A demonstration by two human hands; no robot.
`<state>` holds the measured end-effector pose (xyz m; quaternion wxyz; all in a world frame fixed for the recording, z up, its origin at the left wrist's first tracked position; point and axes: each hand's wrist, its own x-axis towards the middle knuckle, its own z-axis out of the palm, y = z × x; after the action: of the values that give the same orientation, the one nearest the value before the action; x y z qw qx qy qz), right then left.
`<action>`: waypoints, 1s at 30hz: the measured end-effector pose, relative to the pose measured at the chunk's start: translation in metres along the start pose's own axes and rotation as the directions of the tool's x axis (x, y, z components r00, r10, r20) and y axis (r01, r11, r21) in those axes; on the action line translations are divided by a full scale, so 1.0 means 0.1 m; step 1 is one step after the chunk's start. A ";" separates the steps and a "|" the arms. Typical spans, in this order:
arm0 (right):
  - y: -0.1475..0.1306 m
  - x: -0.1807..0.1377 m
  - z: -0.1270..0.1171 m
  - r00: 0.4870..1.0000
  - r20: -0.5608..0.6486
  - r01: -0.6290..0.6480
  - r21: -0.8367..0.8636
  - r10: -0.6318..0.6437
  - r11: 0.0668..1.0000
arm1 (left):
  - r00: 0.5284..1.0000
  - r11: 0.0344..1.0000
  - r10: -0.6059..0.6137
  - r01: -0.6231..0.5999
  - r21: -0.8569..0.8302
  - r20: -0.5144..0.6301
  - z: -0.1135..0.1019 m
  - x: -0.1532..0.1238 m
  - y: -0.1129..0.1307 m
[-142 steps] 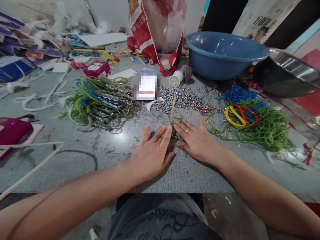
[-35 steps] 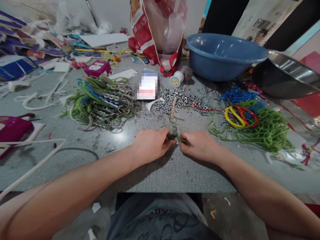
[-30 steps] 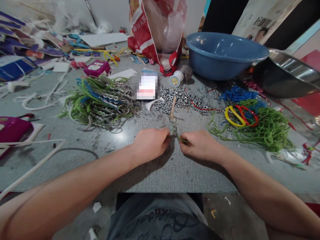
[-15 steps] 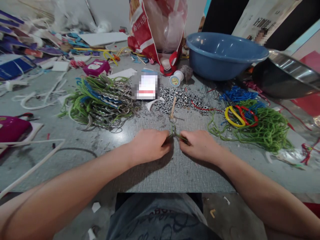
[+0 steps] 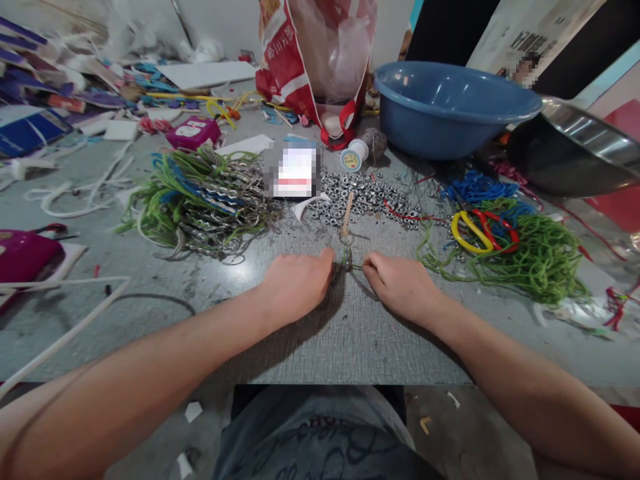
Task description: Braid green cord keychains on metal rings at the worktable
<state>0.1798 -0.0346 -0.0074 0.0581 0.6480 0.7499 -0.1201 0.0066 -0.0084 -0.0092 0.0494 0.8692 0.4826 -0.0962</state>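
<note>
Between my hands lies a short braided cord piece in green and grey, with metal nuts worked into it. Its far end meets a small wooden stick on the table. My left hand is closed at the left of the braid, on a cord strand mostly hidden by the fingers. My right hand pinches a green cord strand drawn out to the right. A loose grey strand curves beneath, toward the right hand. Just beyond lie many loose metal nuts.
Finished-looking braided cords are heaped at left. Green cords, blue cords and scissors with yellow and red handles lie at right. Behind stand a blue basin, a metal bowl, a red bag and a thread spool.
My hands have moved slightly apart, pulling strands out sideways from the braid. A grey strand now hangs loose below the right strand.
</note>
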 end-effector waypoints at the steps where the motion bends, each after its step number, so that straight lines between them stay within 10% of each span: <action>1: 0.00 0.00 0.00 1.000 0.000 -0.002 0.006 0.002 1.000 | 1.000 1.000 0.000 0.000 -0.003 -0.002 0.00 0.00 0.00; 30: 0.01 -0.07 -0.06 0.967 0.026 0.249 0.107 -0.253 0.963 | 0.957 0.961 0.269 -0.261 -0.087 0.104 -0.13 0.00 -0.04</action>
<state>0.1823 -0.0393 -0.0001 0.0236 0.5474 0.8174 -0.1778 0.0047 -0.0036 0.0032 0.1212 0.9166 0.3612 -0.1212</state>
